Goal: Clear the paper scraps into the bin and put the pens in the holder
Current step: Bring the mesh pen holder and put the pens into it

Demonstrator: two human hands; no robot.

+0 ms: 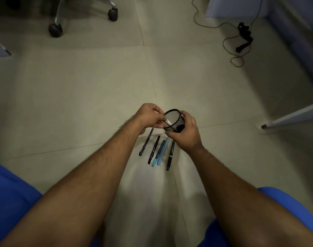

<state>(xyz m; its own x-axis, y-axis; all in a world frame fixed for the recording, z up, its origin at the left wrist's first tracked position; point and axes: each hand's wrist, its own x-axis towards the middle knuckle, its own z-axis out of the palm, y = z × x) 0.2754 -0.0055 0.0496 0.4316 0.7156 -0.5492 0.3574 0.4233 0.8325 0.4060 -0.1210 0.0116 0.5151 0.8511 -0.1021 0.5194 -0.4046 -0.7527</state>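
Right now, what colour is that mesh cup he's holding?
Black. The mesh holder, gripped in the right hand, shows best in the head view.

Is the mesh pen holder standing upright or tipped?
Tipped. The right hand holds the mesh holder off the floor, its open rim tilted toward the left hand.

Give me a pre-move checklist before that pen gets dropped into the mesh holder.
1. Right hand grips the mesh holder: ok.
2. Left hand pinches the white pen: ok.
3. Pen tip inside the holder's rim: ok.
4. Holder upright: not ok, it tilts toward the left hand.
5. Five pens on the floor, waiting: ok.
6. Paper scraps and bin: cannot tell, none in view.
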